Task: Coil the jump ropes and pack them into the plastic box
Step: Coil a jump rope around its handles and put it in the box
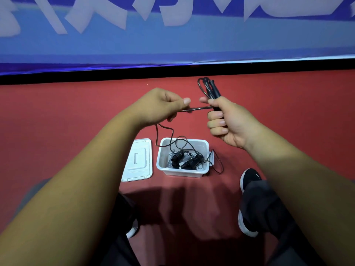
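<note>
Over the red floor (76,112), right hand (226,120) grips handles (213,91), left hand (159,106) pinches rope (199,108); wind taut, even loops before boxing (163,160).

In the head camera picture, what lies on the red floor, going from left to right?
white lid → plastic box → black shoe

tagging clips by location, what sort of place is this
Probably an indoor sports hall or gym: a red floor, a big blue banner along its edge, and jump ropes in a plastic box.
</note>
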Motion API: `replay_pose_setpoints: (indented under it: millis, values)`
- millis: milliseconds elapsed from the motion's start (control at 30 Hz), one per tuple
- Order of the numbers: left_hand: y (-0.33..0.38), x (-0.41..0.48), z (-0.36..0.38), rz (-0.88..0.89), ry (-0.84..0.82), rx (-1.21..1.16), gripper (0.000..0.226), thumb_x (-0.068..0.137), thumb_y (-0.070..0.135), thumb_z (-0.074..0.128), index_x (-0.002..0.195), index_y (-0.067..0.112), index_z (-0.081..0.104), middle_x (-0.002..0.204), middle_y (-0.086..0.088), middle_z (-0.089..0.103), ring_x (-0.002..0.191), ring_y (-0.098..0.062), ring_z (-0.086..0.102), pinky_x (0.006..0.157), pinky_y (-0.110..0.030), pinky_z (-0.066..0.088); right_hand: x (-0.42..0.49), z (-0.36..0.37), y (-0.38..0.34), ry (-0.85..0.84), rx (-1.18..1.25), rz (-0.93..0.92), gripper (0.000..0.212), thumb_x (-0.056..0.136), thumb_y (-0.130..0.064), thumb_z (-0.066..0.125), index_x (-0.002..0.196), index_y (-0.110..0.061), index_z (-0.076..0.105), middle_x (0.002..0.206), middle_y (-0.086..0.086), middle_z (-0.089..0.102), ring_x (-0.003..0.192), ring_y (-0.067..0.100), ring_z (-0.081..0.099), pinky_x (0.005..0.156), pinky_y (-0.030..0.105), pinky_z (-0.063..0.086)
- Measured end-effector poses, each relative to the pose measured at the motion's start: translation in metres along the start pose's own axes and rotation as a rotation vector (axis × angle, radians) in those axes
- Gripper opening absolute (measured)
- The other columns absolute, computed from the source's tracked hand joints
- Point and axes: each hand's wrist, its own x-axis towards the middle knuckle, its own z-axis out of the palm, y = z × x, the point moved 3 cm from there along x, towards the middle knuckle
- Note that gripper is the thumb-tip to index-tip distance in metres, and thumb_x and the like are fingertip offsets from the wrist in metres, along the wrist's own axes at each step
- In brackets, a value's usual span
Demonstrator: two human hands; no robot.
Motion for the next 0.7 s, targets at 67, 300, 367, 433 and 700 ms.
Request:
replay_pose_setpoints:
  millis: [67,300,367,433,700]
  values:
    - [0.005,-0.001,0.004,0.028,-0.041,-0.002,0.028,0.098,0.05,0.067,0.095,0.027,0.083,0.061,0.001,0.055,0.058,-0.012,0.045,0.059,-0.026,0.036,0.001,-0.001,0.0,0.035,0.076,0.014,0.02,0.104,-0.026,0.051,0.116,-0.025,0.067,0.062,-0.011,0.023,0.047,0.004,0.017,0.039,0.019,0.009]
    - [0.01,-0.004,0.008,0.099,-0.135,-0.064,0.022,0.094,0.04,0.075,0.094,0.019,0.082,0.063,-0.004,0.055,0.063,-0.014,0.047,0.062,-0.024,0.041,0.005,-0.006,0.002,0.099,0.154,0.058,0.012,0.098,-0.03,0.059,0.107,-0.025,0.065,0.063,-0.011,0.029,0.046,0.002,0.019,0.036,0.017,0.012]
    - [0.008,-0.004,0.007,0.095,-0.157,-0.076,0.02,0.094,0.036,0.075,0.096,0.018,0.082,0.063,-0.004,0.055,0.062,-0.015,0.047,0.063,-0.024,0.042,0.006,-0.006,0.003,0.101,0.142,0.07,0.012,0.098,-0.03,0.06,0.108,-0.025,0.065,0.063,-0.01,0.032,0.046,0.002,0.019,0.035,0.016,0.012]
    - [0.004,-0.003,0.005,0.089,-0.16,-0.061,0.019,0.093,0.037,0.076,0.096,0.02,0.083,0.063,-0.002,0.056,0.063,-0.014,0.048,0.064,-0.026,0.042,0.007,-0.007,0.004,0.088,0.132,0.084,0.013,0.099,-0.031,0.06,0.11,-0.025,0.065,0.063,-0.009,0.034,0.045,0.002,0.02,0.035,0.016,0.012]
    - [-0.023,0.003,0.002,0.005,-0.151,0.187,0.01,0.096,0.032,0.075,0.105,0.031,0.08,0.079,0.002,0.074,0.066,-0.002,0.061,0.071,-0.022,0.05,0.001,-0.003,0.004,-0.055,0.106,0.156,0.029,0.105,-0.036,0.058,0.122,-0.012,0.06,0.064,-0.007,0.041,0.042,0.002,0.022,0.033,0.014,0.012]
